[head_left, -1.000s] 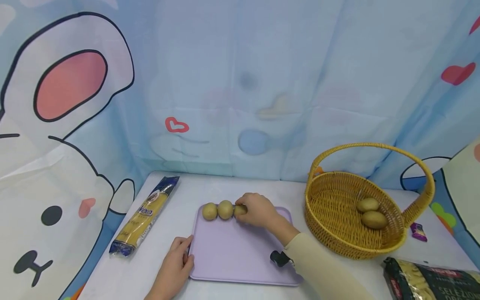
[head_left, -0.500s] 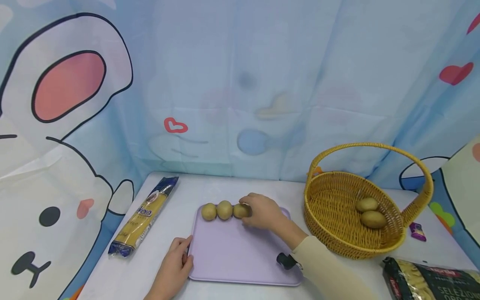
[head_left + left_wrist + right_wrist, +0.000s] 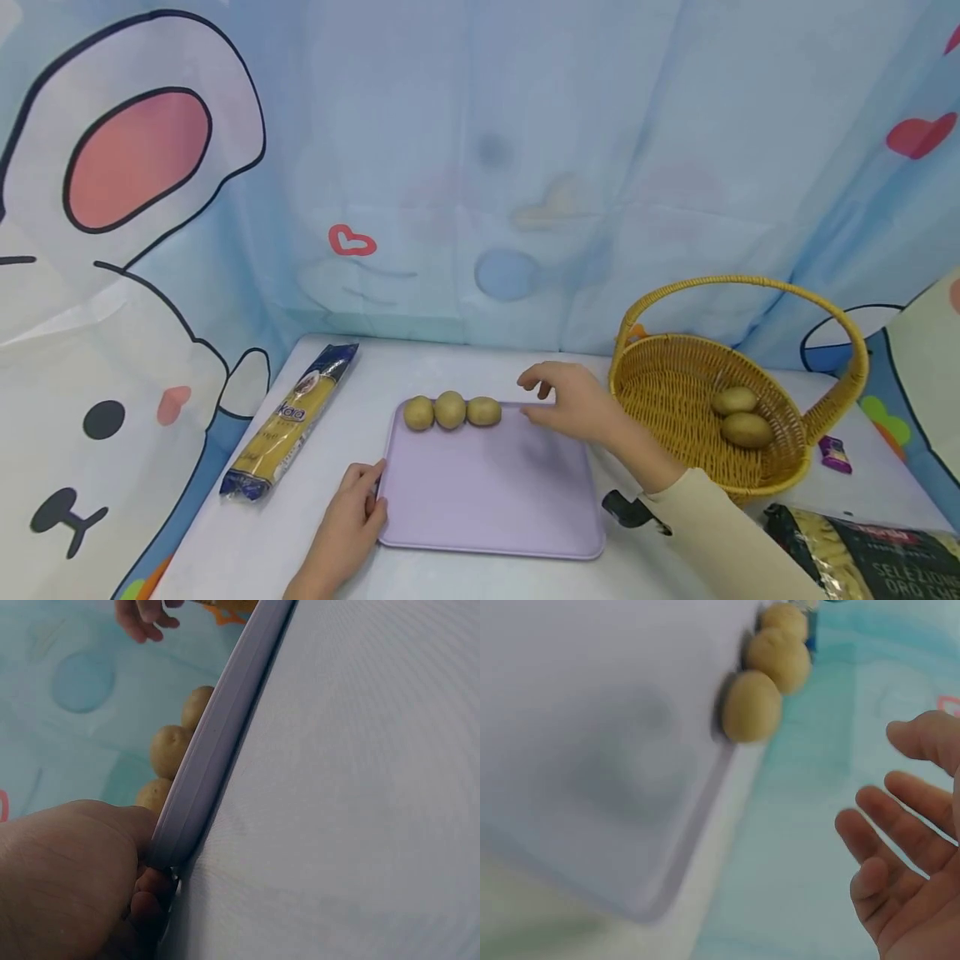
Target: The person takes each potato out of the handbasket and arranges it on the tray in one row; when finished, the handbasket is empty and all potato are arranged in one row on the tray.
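Three potatoes sit in a row along the far left edge of a lilac tray (image 3: 487, 500): a left one (image 3: 418, 413), a middle one (image 3: 450, 411) and a longer right one (image 3: 483, 412). My left hand (image 3: 343, 521) holds the tray's left rim; in the left wrist view its thumb side lies over the rim (image 3: 217, 742) and fingertips show beneath. Above the tray's far right part hovers my right hand (image 3: 573, 404), thumb and fingers apart, touching nothing. The right wrist view shows its palm (image 3: 922, 900) bare, clear of the nearest potato (image 3: 751, 707).
A wicker basket (image 3: 660, 408) with a tall handle stands at the right, holding two potatoes (image 3: 747, 430). Spaghetti in a long pack (image 3: 292, 425) lies at the left. A dark pasta bag (image 3: 862, 550) and a small purple packet (image 3: 835, 455) lie at the right.
My right hand has let go of the right potato, leaving it on the tray, and has moved right and up. The left hand has stayed on the rim.
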Available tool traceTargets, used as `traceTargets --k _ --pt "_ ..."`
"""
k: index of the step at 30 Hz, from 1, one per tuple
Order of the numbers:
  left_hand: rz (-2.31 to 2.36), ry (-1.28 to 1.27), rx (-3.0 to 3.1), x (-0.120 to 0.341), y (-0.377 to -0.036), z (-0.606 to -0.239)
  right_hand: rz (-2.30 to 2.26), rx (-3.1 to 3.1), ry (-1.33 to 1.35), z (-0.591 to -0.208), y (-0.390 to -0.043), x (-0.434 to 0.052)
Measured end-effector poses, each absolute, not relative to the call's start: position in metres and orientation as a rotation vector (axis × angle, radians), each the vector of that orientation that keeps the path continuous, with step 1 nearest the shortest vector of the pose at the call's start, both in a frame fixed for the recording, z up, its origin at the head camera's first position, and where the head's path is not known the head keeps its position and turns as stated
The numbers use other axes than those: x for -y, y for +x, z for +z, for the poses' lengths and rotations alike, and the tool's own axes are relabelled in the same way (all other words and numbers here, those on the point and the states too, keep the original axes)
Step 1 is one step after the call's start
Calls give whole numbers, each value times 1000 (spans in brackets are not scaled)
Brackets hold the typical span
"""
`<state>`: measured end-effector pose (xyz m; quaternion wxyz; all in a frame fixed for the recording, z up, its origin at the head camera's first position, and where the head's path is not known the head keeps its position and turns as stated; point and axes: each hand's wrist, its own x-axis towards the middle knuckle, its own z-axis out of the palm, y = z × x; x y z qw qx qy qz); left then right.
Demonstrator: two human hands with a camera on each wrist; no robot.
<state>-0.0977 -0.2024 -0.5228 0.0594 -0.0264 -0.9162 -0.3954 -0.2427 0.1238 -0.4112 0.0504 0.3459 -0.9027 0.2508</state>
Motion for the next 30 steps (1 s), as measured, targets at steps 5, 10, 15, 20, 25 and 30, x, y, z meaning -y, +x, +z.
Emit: traceTargets --k 5,10,15,20,25,30 --pt "-1201 -84 2761 201 -101 -522 860 2729 984 -395 -241 -161" --pt "-1193 -99 2756 200 -103 -521 872 2750 816 -384 -244 -203" --pt "-1196 -87 2756 202 -101 -522 799 2804 657 -381 -252 -235" --pt "-1210 -62 2776 206 -98 -525 749 2846 595 -390 -260 -258" --pt "-1235 -66 2762 205 -100 -525 714 2923 500 -394 -267 -282" --pt "-1230 -75 2758 203 -102 -523 642 3019 414 -392 -272 -304"
